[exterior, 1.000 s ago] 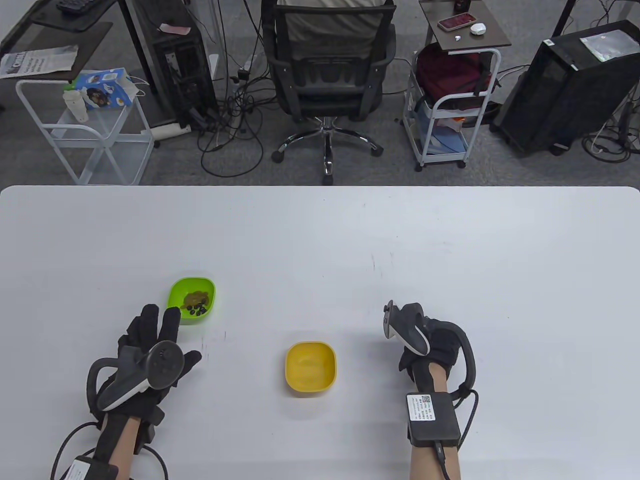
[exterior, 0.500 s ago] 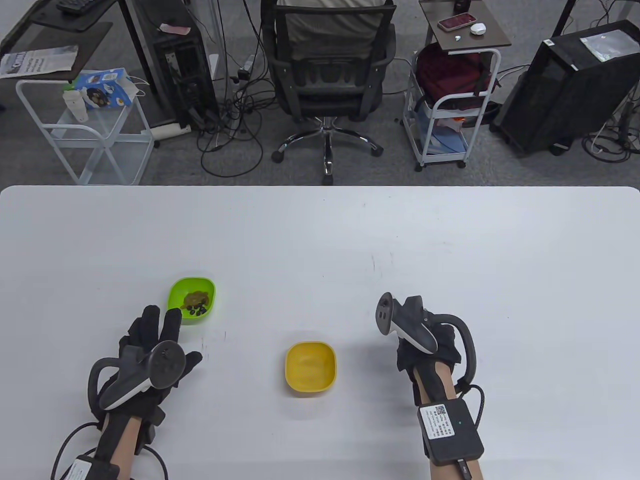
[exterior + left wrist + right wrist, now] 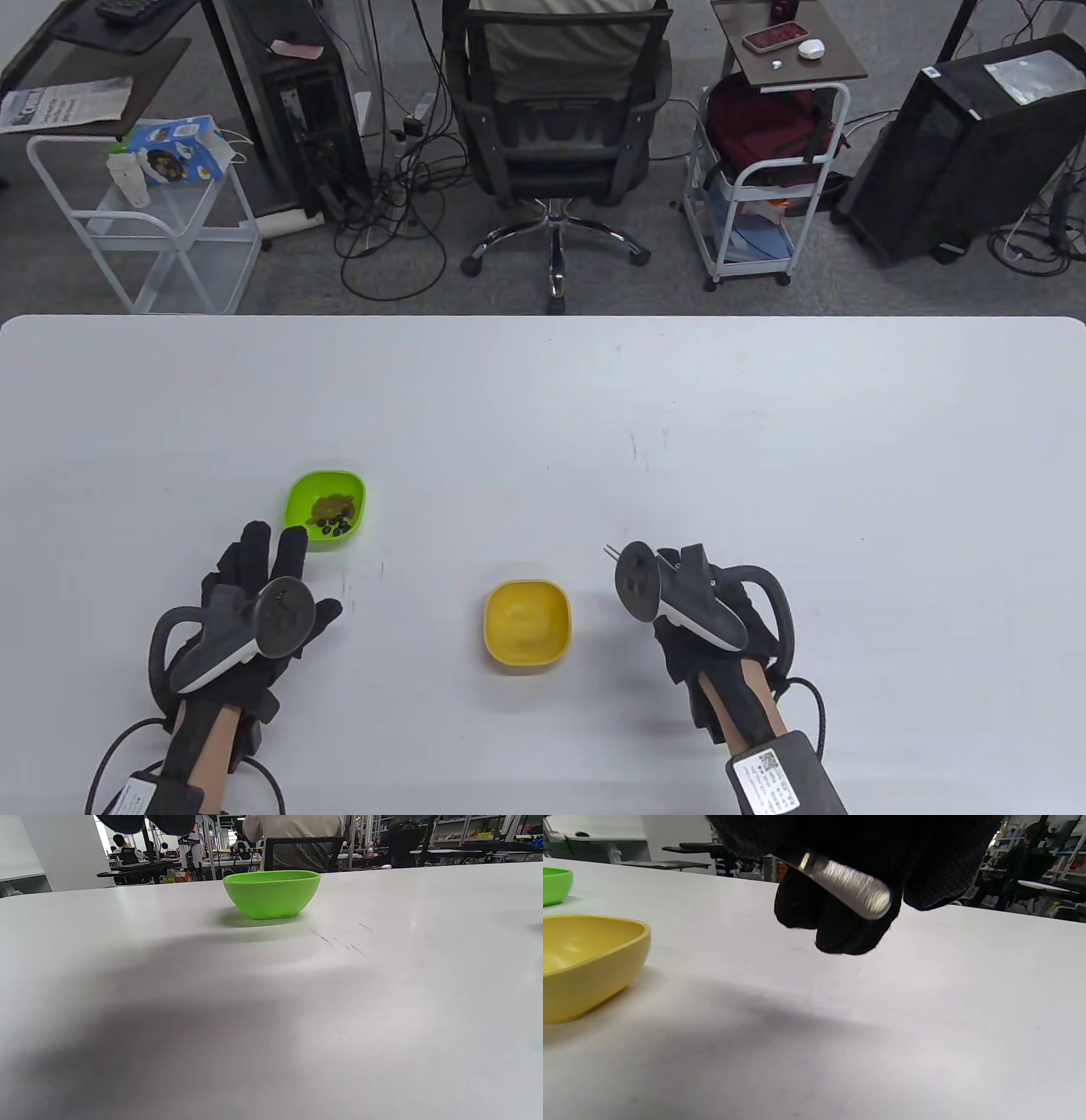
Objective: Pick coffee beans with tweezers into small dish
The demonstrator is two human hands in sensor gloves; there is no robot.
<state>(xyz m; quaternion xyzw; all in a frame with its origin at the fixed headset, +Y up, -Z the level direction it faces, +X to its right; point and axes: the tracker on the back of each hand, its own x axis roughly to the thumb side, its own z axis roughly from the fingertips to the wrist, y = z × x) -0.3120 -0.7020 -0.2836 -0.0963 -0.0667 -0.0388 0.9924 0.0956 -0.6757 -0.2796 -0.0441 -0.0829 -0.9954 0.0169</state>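
A green dish [image 3: 327, 508] with dark coffee beans [image 3: 333, 512] sits at the left of the table; it also shows in the left wrist view [image 3: 271, 892]. An empty yellow dish [image 3: 526, 625] sits in the middle, and at the left of the right wrist view [image 3: 585, 963]. My left hand [image 3: 263, 586] lies flat with fingers spread, just below-left of the green dish, holding nothing. My right hand [image 3: 704, 611] is to the right of the yellow dish and grips metal tweezers [image 3: 846, 885]; their tips [image 3: 609, 553] poke out up-left.
The white table [image 3: 543, 399] carries only the two dishes. An office chair [image 3: 556, 127] and carts stand beyond its far edge.
My right hand has moved down and left toward the yellow dish and turned, so the tweezer tips now show. My left hand has stayed in place.
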